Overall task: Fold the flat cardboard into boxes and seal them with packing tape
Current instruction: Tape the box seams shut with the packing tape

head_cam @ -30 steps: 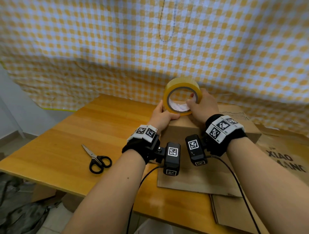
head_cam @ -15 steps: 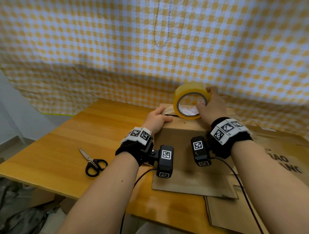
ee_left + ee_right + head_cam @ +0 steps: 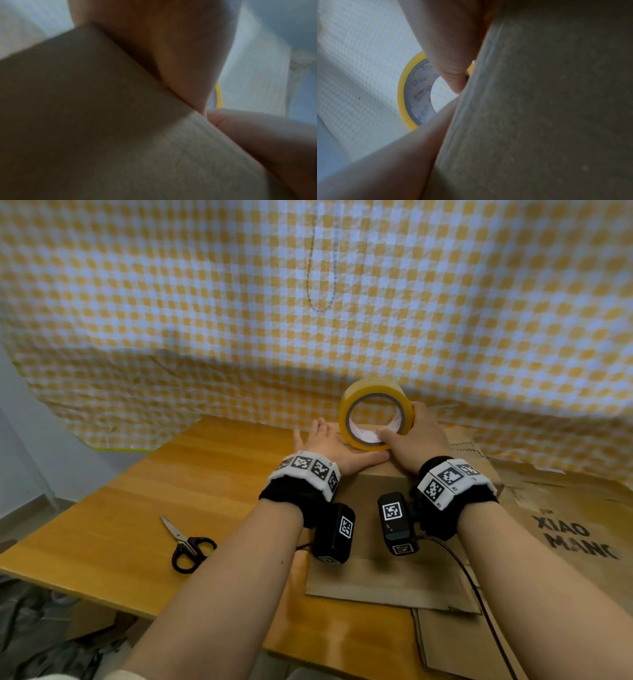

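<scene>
Nearest the camera: two bare forearms reaching forward over flat cardboard sheets [image 3: 394, 587] spread on the near right part of a wooden table [image 3: 144, 508]. Just beyond the wrists: a folded-up cardboard box [image 3: 373, 484], standing on those sheets. On its top, left hand [image 3: 329, 446] laid flat, fingers straight and spread, pressing down, thumb stretched along the near top edge. Beside it, right hand [image 3: 419, 436] gripping a yellow tape roll [image 3: 375, 412] that stands on edge on the box top, thumb hooked inside the core, fingers wrapped over the outer rim.

Seen only from the right wrist: printed logos on the white inner core of the tape roll [image 3: 418, 94], and the thumb [image 3: 452, 75] pressed against the box wall [image 3: 547, 108]. From the left wrist, blurred: box corner [image 3: 102, 121] close up, a thin yellow sliver of the roll [image 3: 219, 96]; fingers hidden.

Left of the arms on the table: black-handled scissors [image 3: 186, 544], well apart from the box. At far right: another cardboard sheet with dark lettering [image 3: 575, 539]. Behind everything: a yellow-and-white checked cloth [image 3: 308, 302] hanging as a backdrop.
</scene>
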